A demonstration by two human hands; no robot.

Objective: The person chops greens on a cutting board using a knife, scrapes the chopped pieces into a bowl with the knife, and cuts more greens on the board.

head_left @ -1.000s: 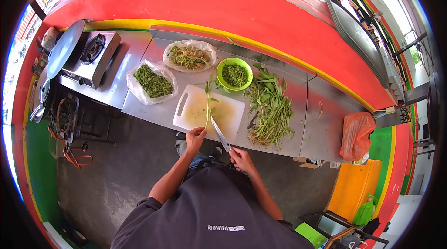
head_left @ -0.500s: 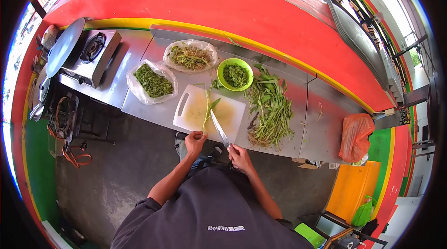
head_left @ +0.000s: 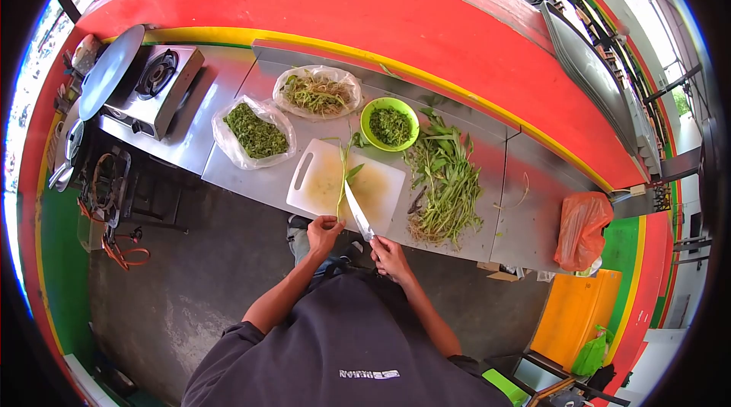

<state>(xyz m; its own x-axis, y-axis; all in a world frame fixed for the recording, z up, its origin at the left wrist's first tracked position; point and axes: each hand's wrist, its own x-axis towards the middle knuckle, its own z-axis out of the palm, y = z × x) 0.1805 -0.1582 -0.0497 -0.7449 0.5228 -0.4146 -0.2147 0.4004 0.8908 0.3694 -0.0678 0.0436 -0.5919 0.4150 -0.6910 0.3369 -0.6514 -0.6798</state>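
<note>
My left hand (head_left: 325,233) pinches the lower end of a green stem (head_left: 343,182) that lies up across the white cutting board (head_left: 308,196). In my right hand (head_left: 389,256) is the handle of a knife (head_left: 358,211); its blade points up and left over the board, with the tip beside the stem's leaf. Behind the board stands a green bowl (head_left: 390,124) of chopped greens. A pile of leafy stems (head_left: 447,182) lies to the right of the board.
Left of the bowl are a plastic bag of chopped greens (head_left: 256,133) and a bag of stems and roots (head_left: 317,94). A gas stove (head_left: 156,87) stands at the far left. An orange plastic bag (head_left: 582,230) sits at the counter's right end.
The knife tip has moved slightly closer to the stem, whose lower end my left hand still holds. The whole view has shifted a little.
</note>
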